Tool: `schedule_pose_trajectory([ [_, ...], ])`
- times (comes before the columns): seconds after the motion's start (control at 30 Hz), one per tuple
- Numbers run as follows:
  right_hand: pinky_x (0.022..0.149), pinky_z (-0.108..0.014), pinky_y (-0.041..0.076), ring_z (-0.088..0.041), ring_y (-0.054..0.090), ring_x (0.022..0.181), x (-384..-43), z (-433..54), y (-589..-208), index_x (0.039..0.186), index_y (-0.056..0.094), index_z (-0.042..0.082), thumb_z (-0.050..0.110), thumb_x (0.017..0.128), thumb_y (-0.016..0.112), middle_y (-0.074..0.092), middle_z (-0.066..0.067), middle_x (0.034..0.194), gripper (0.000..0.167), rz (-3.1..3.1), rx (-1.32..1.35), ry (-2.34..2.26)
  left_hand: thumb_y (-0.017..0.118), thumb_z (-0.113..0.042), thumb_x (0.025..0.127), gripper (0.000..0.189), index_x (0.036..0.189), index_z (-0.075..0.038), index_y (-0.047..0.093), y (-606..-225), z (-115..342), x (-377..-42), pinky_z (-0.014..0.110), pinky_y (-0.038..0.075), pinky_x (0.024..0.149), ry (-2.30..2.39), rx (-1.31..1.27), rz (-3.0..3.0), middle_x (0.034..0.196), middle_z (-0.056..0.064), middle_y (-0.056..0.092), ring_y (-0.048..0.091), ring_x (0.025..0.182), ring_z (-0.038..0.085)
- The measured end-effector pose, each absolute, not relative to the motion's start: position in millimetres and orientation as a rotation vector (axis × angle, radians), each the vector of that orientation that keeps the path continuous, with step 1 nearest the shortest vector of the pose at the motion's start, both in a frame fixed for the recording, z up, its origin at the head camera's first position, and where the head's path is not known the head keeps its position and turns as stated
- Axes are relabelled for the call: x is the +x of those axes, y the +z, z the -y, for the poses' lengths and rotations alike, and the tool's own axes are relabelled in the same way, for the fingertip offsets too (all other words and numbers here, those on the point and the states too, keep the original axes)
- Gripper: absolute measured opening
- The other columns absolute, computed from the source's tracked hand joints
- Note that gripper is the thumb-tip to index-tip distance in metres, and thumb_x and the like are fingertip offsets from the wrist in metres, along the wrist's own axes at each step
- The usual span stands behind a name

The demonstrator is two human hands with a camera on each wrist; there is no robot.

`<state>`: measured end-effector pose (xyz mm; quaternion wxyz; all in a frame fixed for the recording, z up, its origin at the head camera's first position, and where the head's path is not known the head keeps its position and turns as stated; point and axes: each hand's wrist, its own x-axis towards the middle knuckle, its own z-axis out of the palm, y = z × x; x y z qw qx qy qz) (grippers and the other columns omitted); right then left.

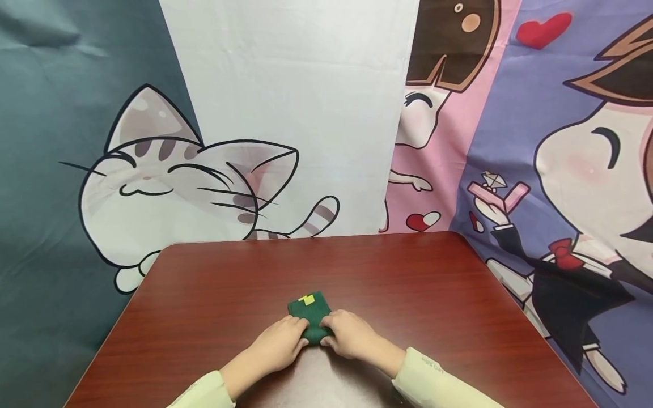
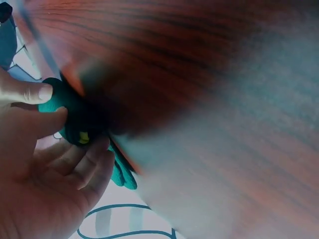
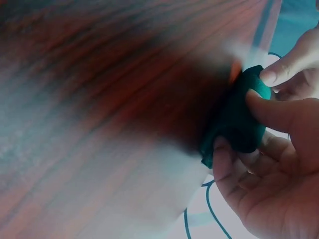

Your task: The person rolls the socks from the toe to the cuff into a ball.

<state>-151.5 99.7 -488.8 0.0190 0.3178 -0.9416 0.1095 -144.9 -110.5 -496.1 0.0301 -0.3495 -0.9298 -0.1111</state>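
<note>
A dark green folded piece of soft fabric (image 1: 315,310) lies on the table, with a small yellow patch (image 1: 307,300) near its far end. Its exact kind cannot be made out. My left hand (image 1: 278,343) grips the near end from the left, thumb on the near side. From the right, my right hand (image 1: 352,334) pinches the same end. In the right wrist view the gripped part of the green fabric (image 3: 238,119) looks rolled into a thick bundle. Rounded green ends (image 2: 122,174) stick out beyond my left fingers in the left wrist view.
The reddish-brown wooden table (image 1: 229,283) reaches from my sleeves to a rounded far edge. Behind it hangs a backdrop with a cartoon cat (image 1: 168,198) on the left and cartoon figures on the right.
</note>
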Motion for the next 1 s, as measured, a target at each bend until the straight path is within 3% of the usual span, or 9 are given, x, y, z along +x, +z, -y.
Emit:
schedule_pose_trajectory([
  [0.13, 0.079, -0.03, 0.056, -0.012, 0.066, 0.093, -152, -98, -491, 0.099, 0.074, 0.015, 0.027, 0.088, 0.079, 0.071, 0.005, 0.094, 0.017, 2.911, 0.984, 0.352, 0.075, -0.027, 0.091, 0.025, 0.102, -0.011, 0.06, -496, 113, -144, 0.036, 0.053, 0.076, -0.322, -1.066, 2.855, 0.092, 0.001, 0.065, 0.06, 0.089, 0.017],
  [0.37, 0.084, -0.031, 0.055, -0.013, 0.065, 0.093, -150, -98, -491, 0.103, 0.075, 0.012, 0.028, 0.091, 0.075, 0.072, 0.002, 0.097, 0.02, 2.925, 0.976, 0.373, 0.075, -0.028, 0.092, 0.023, 0.104, -0.01, 0.066, -495, 111, -144, 0.033, 0.053, 0.08, -0.272, -1.074, 2.857, 0.097, 0.0, 0.06, 0.055, 0.092, 0.015],
  [0.6, 0.076, -0.028, 0.052, -0.007, 0.056, 0.082, -151, -101, -491, 0.105, 0.075, 0.009, 0.028, 0.094, 0.073, 0.061, 0.004, 0.091, 0.022, 2.995, 0.93, 0.451, 0.072, -0.024, 0.094, 0.017, 0.1, -0.008, 0.069, -496, 109, -145, 0.032, 0.052, 0.079, -0.298, -1.093, 2.831, 0.095, -0.001, 0.059, 0.053, 0.089, 0.013],
  [0.83, 0.084, -0.036, 0.054, -0.018, 0.065, 0.097, -154, -103, -489, 0.104, 0.069, 0.014, 0.025, 0.093, 0.074, 0.07, 0.0, 0.102, 0.016, 3.027, 0.867, 0.612, 0.069, -0.022, 0.096, 0.017, 0.102, -0.007, 0.068, -496, 108, -144, 0.035, 0.053, 0.082, -0.327, -1.072, 2.879, 0.097, 0.002, 0.065, 0.058, 0.092, 0.017],
  [1.0, 0.081, -0.037, 0.053, -0.018, 0.065, 0.094, -162, -103, -487, 0.099, 0.072, 0.016, 0.025, 0.092, 0.075, 0.072, 0.002, 0.096, 0.011, 3.06, 0.82, 0.622, 0.066, -0.024, 0.099, 0.024, 0.11, -0.004, 0.069, -496, 106, -146, 0.035, 0.054, 0.082, -0.328, -1.022, 2.926, 0.101, 0.002, 0.061, 0.057, 0.096, 0.017],
])
